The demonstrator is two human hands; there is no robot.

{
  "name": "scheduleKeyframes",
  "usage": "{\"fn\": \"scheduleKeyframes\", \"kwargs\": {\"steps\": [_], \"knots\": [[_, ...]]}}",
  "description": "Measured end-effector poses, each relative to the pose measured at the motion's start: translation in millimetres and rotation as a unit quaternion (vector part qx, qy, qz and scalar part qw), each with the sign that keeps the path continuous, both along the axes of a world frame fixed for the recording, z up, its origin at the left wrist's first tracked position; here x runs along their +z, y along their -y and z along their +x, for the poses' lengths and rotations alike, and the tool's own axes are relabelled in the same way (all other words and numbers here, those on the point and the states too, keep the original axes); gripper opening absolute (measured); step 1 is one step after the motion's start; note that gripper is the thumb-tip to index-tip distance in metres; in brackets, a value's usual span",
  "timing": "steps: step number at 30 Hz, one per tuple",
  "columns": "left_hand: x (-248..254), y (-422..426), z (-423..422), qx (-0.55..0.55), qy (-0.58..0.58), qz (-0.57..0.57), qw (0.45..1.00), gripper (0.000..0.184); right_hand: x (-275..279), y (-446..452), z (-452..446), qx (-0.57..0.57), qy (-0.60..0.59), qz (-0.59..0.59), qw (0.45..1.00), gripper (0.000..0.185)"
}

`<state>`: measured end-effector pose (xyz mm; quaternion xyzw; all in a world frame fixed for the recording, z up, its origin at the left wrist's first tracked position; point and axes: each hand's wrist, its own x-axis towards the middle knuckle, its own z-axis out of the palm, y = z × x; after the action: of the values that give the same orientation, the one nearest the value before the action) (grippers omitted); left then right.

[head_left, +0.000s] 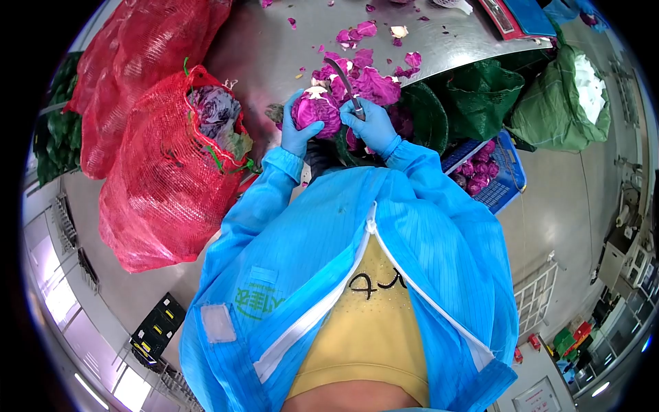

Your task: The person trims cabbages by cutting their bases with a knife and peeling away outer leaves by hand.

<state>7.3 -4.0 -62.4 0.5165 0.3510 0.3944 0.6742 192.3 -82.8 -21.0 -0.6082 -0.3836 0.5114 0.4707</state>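
My left hand (296, 132), in a blue glove, is wrapped round the left side of a purple cabbage (317, 113). The cabbage is held up at the near edge of the metal table (274, 41). In my gloved right hand (372, 128) is a knife with a dark curved blade (341, 77), its tip pointing up and to the left. That hand is just right of the cabbage; whether it touches the cabbage I cannot tell. Loose purple cabbage leaves (376, 88) lie in a heap behind both hands.
Red mesh sacks (165, 172) stand at the left, one open with cabbages showing. Right of my hands are green sacks (484, 89) and a blue crate (508, 178) holding purple cabbages. Leaf scraps (357, 33) are scattered across the table.
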Motion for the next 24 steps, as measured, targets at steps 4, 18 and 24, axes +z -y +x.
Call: {"fn": "scheduleKeyframes", "kwargs": {"steps": [4, 18, 24], "knots": [[0.1, 1.1, 2.1, 0.013, 0.005, -0.030, 0.999, 0.090, 4.0, -4.4, 4.3, -0.085, 0.117, 0.006, 0.989, 0.027], [9.4, 17.2, 18.0, 0.046, -0.080, 0.088, 0.992, 0.101, 18.5, 3.6, -14.1, -0.086, 0.320, 0.041, 0.943, 0.039], [8.0, 12.9, 14.2, 0.025, -0.067, 0.099, 0.992, 0.101, 0.0, 0.9, -9.0, -0.079, 0.274, 0.050, 0.957, 0.031]]}}
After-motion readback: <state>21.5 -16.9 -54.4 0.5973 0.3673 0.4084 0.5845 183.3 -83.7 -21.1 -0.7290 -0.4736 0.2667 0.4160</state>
